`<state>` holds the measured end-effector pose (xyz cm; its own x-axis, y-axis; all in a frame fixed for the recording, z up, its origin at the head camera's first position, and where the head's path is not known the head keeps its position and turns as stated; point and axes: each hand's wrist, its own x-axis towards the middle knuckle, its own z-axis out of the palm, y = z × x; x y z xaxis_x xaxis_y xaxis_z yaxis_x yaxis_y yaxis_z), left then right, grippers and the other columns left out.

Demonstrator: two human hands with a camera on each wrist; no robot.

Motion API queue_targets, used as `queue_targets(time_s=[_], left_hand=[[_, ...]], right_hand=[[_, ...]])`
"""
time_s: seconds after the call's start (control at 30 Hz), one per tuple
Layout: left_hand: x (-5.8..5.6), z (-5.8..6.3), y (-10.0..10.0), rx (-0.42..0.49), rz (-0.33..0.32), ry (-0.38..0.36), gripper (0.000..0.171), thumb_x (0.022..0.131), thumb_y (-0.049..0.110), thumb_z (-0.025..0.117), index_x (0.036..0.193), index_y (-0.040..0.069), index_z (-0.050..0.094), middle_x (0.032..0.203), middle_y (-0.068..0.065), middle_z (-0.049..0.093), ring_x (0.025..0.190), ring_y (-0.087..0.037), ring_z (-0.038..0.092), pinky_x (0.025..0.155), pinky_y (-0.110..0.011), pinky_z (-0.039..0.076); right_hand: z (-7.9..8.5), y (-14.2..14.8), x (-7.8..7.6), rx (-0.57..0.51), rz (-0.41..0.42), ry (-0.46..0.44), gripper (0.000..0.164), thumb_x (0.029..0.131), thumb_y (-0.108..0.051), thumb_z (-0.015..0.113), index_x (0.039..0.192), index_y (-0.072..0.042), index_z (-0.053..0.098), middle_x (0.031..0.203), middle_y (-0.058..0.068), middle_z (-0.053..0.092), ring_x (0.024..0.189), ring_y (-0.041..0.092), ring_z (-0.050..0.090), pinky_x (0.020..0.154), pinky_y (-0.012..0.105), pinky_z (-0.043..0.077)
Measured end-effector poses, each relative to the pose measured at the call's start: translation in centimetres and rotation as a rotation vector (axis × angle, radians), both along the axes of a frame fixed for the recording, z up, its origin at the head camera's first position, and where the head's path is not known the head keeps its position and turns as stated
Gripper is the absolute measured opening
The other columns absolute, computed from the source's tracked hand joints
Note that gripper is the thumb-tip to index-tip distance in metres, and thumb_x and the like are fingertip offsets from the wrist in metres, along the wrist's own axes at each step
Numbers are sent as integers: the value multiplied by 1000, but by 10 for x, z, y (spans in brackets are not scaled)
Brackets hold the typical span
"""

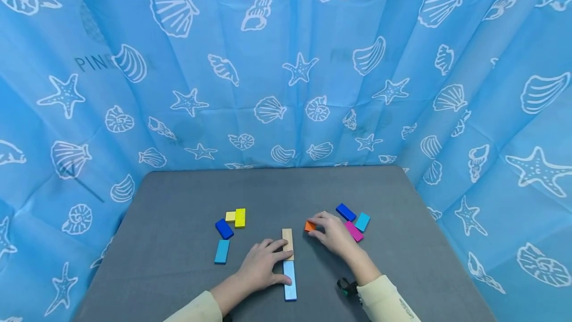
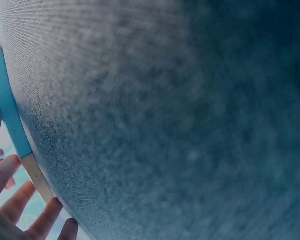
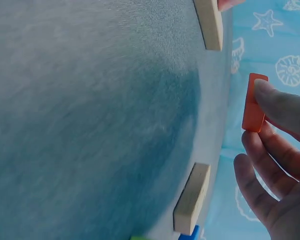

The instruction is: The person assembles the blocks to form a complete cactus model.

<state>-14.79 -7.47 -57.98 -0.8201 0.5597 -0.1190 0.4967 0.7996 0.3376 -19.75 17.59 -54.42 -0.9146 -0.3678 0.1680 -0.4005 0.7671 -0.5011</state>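
My left hand (image 1: pixel 263 265) lies across two blocks set end to end in a line. Its fingers rest on the plain wood block (image 1: pixel 287 237), and its thumb touches the light blue block (image 1: pixel 290 282). In the left wrist view the same pair appears as a blue block (image 2: pixel 9 102) meeting a wood block (image 2: pixel 38 181), beside spread fingers. To the right, my right hand (image 1: pixel 332 232) pinches an orange block (image 3: pixel 254 102) between thumb and fingertips. That block stands out against the curtain in the right wrist view, seemingly off the table.
Left of the line lie yellow (image 1: pixel 240 218), pale yellow (image 1: pixel 230 216), dark blue (image 1: pixel 224 229) and teal (image 1: pixel 221 252) blocks. Around the right hand are dark blue (image 1: pixel 346 211), cyan (image 1: pixel 362 221) and magenta (image 1: pixel 354 231) blocks. Another wood block (image 3: pixel 191 197) shows in the right wrist view.
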Motion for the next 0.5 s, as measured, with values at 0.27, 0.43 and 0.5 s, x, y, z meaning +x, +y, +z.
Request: queue_targets(time_s=[0.27, 0.43, 0.5], left_hand=[[1, 1, 0, 5, 2, -2, 76, 78, 78, 63, 144, 42, 54, 155, 7, 47, 129, -24, 49, 98, -52, 47], [1, 1, 0, 8, -5, 1, 75, 78, 78, 62, 144, 43, 54, 155, 6, 47, 129, -24, 49, 98, -53, 47], [0, 0, 0, 8, -8, 0, 75, 79, 78, 62, 144, 43, 54, 155, 6, 46, 129, -25, 49, 98, -53, 47]], right_hand=[[-2, -18, -16, -28, 39, -36, 37, 90, -20, 77, 124, -8, 72, 120, 6, 69, 111, 26, 65, 97, 49, 53], [-3, -31, -25, -54, 90, -50, 36, 92, -19, 75, 125, -6, 71, 120, 7, 69, 113, 28, 64, 97, 51, 52], [-3, -35, -28, -57, 104, -59, 36, 92, -18, 75, 126, -6, 71, 120, 8, 69, 113, 28, 64, 97, 51, 52]])
